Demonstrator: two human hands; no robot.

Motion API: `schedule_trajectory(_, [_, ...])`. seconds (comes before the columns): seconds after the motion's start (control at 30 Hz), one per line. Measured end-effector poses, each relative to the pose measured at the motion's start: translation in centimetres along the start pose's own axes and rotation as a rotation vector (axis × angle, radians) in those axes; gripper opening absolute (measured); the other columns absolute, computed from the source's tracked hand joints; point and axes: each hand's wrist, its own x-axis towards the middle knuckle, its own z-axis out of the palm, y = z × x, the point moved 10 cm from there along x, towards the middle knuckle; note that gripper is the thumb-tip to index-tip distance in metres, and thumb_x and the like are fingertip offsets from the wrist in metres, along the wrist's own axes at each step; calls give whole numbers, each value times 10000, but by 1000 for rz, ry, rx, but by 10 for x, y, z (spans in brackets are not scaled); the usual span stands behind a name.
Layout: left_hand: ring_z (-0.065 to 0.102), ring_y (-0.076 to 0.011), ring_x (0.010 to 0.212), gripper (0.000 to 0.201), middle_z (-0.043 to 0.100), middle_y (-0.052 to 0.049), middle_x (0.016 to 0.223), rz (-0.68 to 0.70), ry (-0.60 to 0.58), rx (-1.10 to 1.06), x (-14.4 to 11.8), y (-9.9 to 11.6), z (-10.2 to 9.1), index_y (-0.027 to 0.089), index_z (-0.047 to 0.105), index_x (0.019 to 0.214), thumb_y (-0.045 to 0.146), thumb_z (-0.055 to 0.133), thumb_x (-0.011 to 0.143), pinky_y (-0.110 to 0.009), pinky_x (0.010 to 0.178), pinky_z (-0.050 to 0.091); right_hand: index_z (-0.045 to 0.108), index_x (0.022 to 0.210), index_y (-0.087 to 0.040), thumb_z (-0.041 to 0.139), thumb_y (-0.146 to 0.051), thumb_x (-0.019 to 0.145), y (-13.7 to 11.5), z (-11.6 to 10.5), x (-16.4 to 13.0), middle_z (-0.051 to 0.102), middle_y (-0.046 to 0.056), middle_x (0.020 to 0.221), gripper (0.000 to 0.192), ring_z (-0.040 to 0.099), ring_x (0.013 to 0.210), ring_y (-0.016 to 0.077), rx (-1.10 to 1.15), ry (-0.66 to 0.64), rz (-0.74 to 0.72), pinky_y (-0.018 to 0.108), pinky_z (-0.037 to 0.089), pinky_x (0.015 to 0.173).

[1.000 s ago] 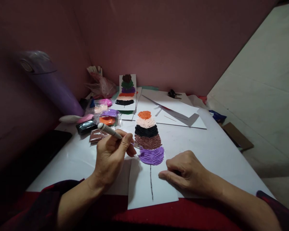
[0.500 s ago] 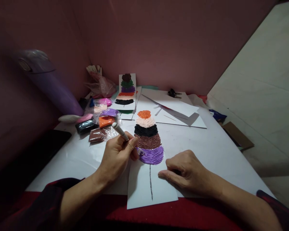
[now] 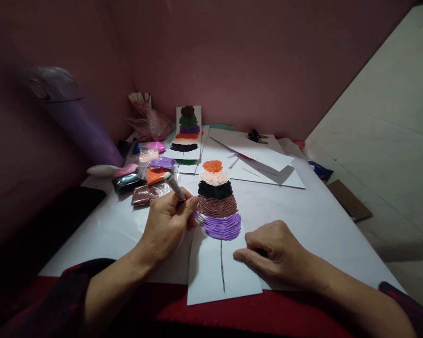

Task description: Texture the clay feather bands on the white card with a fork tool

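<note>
My left hand (image 3: 166,224) grips a thin patterned tool (image 3: 174,186), its tip at the left edge of the purple band of a clay feather (image 3: 218,202). The feather has orange, peach, black, brown and purple bands and sits on a white paper sheet (image 3: 211,277) with a drawn black stem. My right hand (image 3: 273,253) rests with curled fingers on the paper's right edge, pressing it down and holding nothing.
Bags of coloured clay (image 3: 146,176) lie left of the feather. A second banded feather card (image 3: 186,134) leans at the back, beside loose white sheets (image 3: 264,164). A purple bottle (image 3: 74,117) stands at left, a dark pad (image 3: 52,220) below it. The white table (image 3: 320,225) ends at right.
My left hand shifted right and up along the purple band's left edge, and the tool swung more upright. My right hand stayed on the paper.
</note>
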Motion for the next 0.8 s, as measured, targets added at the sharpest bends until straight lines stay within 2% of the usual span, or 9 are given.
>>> schedule_trajectory(0.4, [532, -104, 428, 207, 578, 12, 476, 146, 81, 45, -1, 15, -11, 161, 578, 647, 252, 581, 833, -238, 444, 435, 408, 502, -161, 600, -294, 865, -1, 0, 0, 262, -85, 486, 432, 215, 461, 63, 31, 8, -22, 243, 168, 490])
schedule_trajectory(0.67, [555, -103, 437, 153, 584, 25, 494, 234, 258, -37, -10, 27, -28, 154, 596, 710, 220, 597, 848, -245, 472, 468, 416, 503, -161, 585, -288, 873, 0, 2, 0, 278, -79, 482, 426, 242, 459, 61, 24, -15, -5, 246, 175, 497])
schedule_trajectory(0.8, [565, -104, 455, 150, 586, 22, 516, 248, 247, -86, -12, 30, -26, 151, 600, 716, 206, 595, 856, -250, 489, 483, 416, 495, -161, 588, -287, 864, 1, 2, 1, 281, -78, 475, 426, 239, 454, 62, 18, -20, 4, 251, 173, 493])
